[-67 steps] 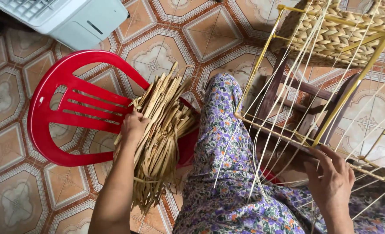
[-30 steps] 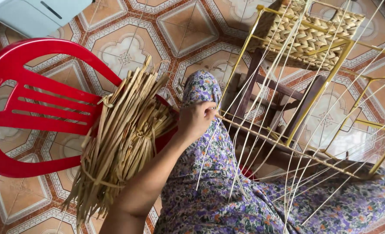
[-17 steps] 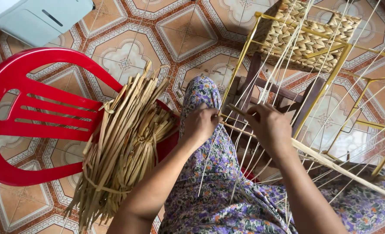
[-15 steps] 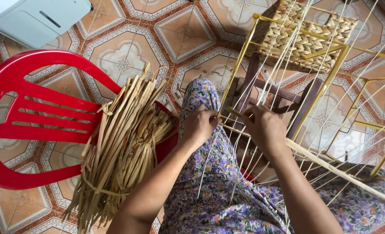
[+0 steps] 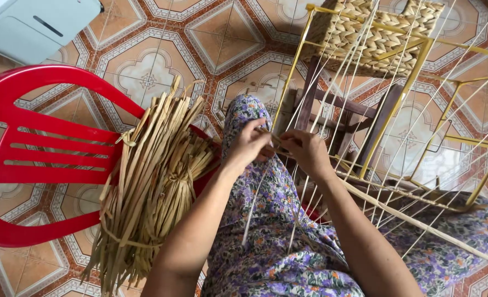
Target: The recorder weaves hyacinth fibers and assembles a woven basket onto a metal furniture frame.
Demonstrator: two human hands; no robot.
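Left hand: the left hand (image 5: 248, 146) sits near the middle of the view, above the knee, its fingers (image 5: 260, 127) pinched together on a thin pale strand (image 5: 251, 214) that hangs down toward 6 o'clock over the floral trousers (image 5: 266, 242).
Right hand: the right hand (image 5: 308, 151) is just beside the left, at its 3 o'clock, fingers closed on the same work at the lower rail of the yellow wire frame (image 5: 389, 104); which strand it grips cannot be told.
Strand: flat, narrow and light; it looks limp enough to bend freely, likely dry and prone to splitting if kinked. Best taken near the end between thumb and forefinger.
Frame: stiff and rigid, strung with many taut pale strands, a woven patch (image 5: 373, 33) at 1 o'clock. Hold by its rails, not by the strands.
Bundle: a tied bundle of dried strips (image 5: 150, 181) lies at 9 o'clock of the hands, on the red plastic chair (image 5: 40, 148); light, loose-ended.
Floor: patterned tiled floor (image 5: 211, 38) beneath.
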